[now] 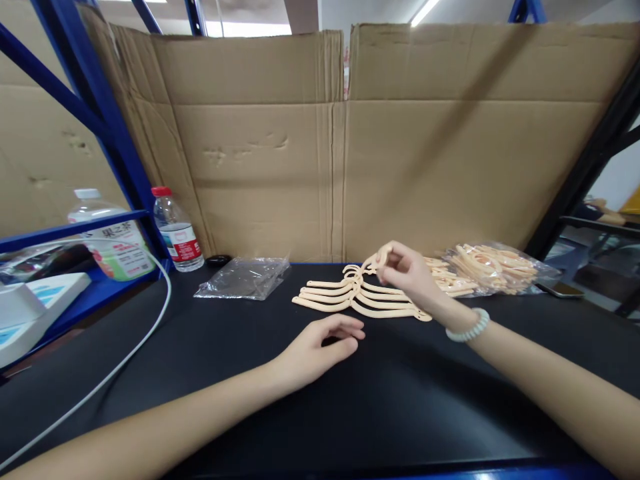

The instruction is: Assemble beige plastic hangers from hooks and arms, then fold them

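Note:
Several cream hangers (pixel 325 299) lie overlapped in a row on the black table (pixel 350 407), their hooks toward the back. My right hand (pixel 403 270), with a pale coiled band at the wrist, pinches a cream hanger part near the hooks. Nearer the front, my left hand (pixel 323 347) rests just above or on the table with its fingers loosely curved and apart, holding nothing. Loose cream pieces (pixel 453 283) lie behind my right wrist. Beside them is a clear bag (pixel 500 268) filled with more cream pieces.
An empty clear bag (pixel 245 278) lies left of the hangers. A red-capped bottle (pixel 177 233) and a larger bottle (pixel 117 243) stand at the left. A white cable (pixel 145 347) crosses the left side. Cardboard (pixel 260 160) walls the back. A phone (pixel 563 290) lies right.

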{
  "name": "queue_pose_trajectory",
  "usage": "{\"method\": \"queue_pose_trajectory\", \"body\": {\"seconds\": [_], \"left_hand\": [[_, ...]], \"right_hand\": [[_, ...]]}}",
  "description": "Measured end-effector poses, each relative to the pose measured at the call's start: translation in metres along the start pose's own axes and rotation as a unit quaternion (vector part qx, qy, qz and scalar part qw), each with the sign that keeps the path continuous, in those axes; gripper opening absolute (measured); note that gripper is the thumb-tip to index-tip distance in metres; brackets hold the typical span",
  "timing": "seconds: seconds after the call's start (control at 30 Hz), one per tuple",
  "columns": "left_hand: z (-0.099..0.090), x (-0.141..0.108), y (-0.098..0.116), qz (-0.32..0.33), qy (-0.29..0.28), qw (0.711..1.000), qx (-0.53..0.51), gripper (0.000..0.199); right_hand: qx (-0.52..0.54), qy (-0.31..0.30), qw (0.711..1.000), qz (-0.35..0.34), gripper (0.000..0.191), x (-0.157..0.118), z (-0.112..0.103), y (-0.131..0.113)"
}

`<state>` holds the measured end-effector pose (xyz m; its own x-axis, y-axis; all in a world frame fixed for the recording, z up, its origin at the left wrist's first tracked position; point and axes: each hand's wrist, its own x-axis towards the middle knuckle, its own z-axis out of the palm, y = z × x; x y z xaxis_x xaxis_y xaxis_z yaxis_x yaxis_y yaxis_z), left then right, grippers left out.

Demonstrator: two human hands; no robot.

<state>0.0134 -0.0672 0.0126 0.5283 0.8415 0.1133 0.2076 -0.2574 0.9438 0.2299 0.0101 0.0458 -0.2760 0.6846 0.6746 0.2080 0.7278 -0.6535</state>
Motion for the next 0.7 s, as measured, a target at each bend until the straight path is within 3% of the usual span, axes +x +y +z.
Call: {"method": "queue_pose_trajectory", "body": {"seconds": [0.1,0.2,0.4,0.57,0.7], "left_hand": [[0.011,-0.005,0.007,-0.091,0.025,0.968,-0.233,0.035],[0.017,-0.011,0.013,-0.117,0.032,0.931,-0.343,0.025],[0.017,-0.012,0.01,-0.13,0.102,0.908,-0.386,0.01],[0.016,-0.009,0.008,-0.115,0.132,0.912,-0.372,0.014],[0.011,-0.006,0.017,-0.099,0.153,0.917,-0.354,0.006]], "right_hand": [[0.063,-0.076,0.995,0.009,0.01,-0.032,0.025,-0.031],[0.053,-0.121,0.991,-0.004,0.011,-0.054,0.038,-0.042],[-0.001,-0.105,0.994,-0.01,0.005,-0.058,0.04,-0.024],[-0.005,-0.145,0.989,-0.003,0.024,-0.06,0.035,-0.025],[-0.07,-0.122,0.99,0.016,0.033,-0.055,0.019,-0.023]]}}
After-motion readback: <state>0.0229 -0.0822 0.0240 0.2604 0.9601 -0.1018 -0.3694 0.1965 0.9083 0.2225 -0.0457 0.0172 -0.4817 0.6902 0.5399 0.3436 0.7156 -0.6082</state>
